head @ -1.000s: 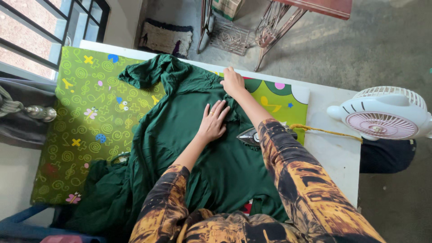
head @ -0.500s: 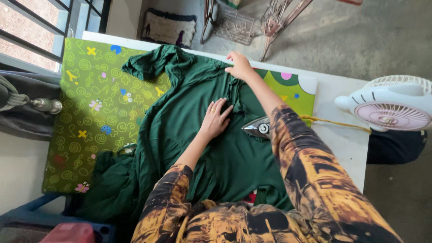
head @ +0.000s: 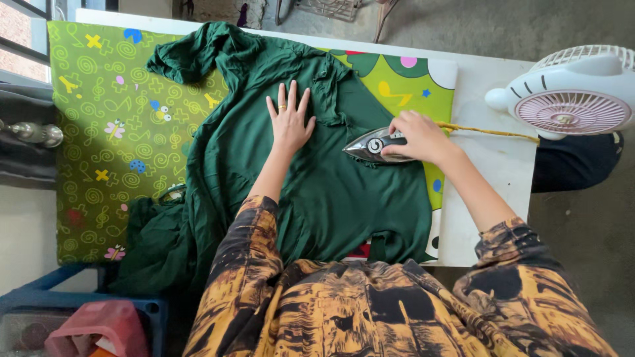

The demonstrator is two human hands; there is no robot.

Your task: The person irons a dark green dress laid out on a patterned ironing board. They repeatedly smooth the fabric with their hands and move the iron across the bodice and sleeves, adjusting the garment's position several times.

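A dark green garment (head: pixel 331 192) lies spread over a green patterned mat (head: pixel 112 132) on a white table (head: pixel 496 165). My left hand (head: pixel 290 119) rests flat on the cloth with fingers spread, a ring on one finger. My right hand (head: pixel 418 137) grips the handle of a silver and black iron (head: pixel 370 147), which sits on the garment's right part with its tip pointing left. A yellow cord (head: pixel 489 132) runs from the iron toward the right.
A white and pink table fan (head: pixel 569 99) stands at the table's right end. A blue crate (head: pixel 40 297) with a pink thing (head: pixel 99 327) sits at lower left. A window and a metal object (head: pixel 30 132) are on the left.
My right hand left the garment's far edge and came back to take hold of the iron. My left hand slid a little farther up the cloth. The view tilted down.
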